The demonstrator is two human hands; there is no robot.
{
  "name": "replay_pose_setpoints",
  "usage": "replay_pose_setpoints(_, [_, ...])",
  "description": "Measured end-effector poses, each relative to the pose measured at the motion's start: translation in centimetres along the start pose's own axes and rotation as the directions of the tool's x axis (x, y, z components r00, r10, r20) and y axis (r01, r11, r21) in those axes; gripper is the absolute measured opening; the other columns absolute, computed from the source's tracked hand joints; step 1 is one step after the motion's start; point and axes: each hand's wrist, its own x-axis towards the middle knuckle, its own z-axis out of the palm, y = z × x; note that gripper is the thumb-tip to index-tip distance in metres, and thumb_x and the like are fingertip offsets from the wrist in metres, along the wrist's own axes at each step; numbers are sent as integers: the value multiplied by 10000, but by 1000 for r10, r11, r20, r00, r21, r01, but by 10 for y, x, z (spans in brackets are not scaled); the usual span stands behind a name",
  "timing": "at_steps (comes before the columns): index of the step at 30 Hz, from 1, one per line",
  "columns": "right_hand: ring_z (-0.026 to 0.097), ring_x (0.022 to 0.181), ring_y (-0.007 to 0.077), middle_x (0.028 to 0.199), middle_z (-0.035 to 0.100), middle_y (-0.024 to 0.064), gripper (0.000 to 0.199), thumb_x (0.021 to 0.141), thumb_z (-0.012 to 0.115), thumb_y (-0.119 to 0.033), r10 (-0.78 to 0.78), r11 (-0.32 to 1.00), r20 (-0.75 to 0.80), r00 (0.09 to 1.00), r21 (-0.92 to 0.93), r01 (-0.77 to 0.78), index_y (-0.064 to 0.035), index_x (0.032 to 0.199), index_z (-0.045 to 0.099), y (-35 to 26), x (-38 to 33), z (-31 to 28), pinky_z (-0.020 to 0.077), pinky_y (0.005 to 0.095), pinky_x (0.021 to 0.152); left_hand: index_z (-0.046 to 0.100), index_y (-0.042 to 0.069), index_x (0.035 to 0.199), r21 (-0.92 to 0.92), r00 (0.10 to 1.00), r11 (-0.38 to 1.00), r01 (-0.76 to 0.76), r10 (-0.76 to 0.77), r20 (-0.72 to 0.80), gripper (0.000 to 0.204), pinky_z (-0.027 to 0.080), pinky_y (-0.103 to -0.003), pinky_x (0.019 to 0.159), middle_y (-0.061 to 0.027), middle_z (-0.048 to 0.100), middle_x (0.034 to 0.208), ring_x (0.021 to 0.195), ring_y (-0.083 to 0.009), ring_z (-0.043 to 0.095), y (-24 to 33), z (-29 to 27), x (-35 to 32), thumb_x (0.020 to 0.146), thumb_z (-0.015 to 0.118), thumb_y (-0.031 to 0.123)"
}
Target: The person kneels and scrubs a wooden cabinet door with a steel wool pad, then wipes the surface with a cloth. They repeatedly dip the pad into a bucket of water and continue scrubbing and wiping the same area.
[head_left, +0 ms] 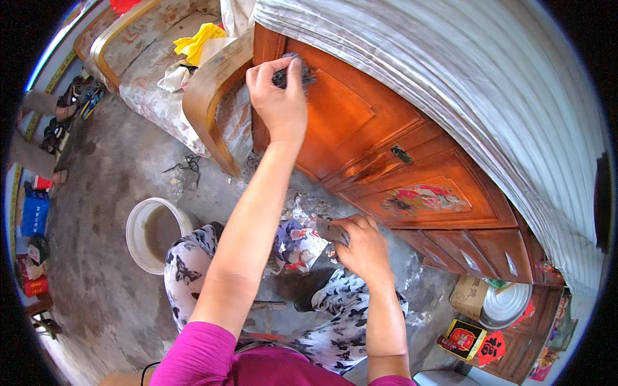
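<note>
My left hand reaches up to the reddish-brown wooden cabinet. Its fingers pinch a dark, wiry steel wool scrubber, pressed against the upper left of the cabinet door. Lower down, my right hand is closed around a flat grey scraper, whose blade points left over paper scraps on the floor; its handle is hidden in the fist. Remnants of a torn, colourful picture cling to the other door panel, below a dark latch.
A white bucket of murky water stands left of my knees. Beyond it is a flowered armchair with a wooden armrest. A pale cloth drapes the cabinet top. Boxes and a metal lid sit at right. Another person's legs show far left.
</note>
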Motion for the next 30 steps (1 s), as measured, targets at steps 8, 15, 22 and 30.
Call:
replay_pose_setpoints(8, [604,1158,315,1148,676,58,407,753,772,-196,13,1000,37,999,-3,-13,-181,1156,718,-1,1,-2,558,469,899,710,80,852,-154,933,956,-249,279,226,186,500,-410,815,-95,623,914,914,-306,607,80,24,-80,737,838,11])
replay_pose_setpoints(15, [607,1157,319,1144,677,62,408,749,771,-192,29,1000,22,999,-13,-29,-179,1154,720,4,-5,1,564,470,893,704,74,892,-270,953,943,-193,246,175,190,514,-388,762,-100,603,931,888,-292,612,83,15,-41,765,835,22])
replay_pose_setpoints(22, [604,1186,335,1168,686,80,395,750,757,-179,44,999,-52,998,21,-43,-180,1144,742,14,-2,-1,554,467,921,684,92,873,-305,865,906,-292,386,320,223,518,-406,769,-95,614,938,897,-311,619,67,18,-95,737,850,28])
replay_pose_setpoints(30, [630,1137,351,1117,702,105,378,753,757,-176,141,987,-257,956,115,-114,-125,1127,751,20,-4,-19,547,468,933,713,92,911,-385,853,862,-330,447,271,233,541,-377,757,-66,650,967,910,-282,642,112,25,-83,734,858,47])
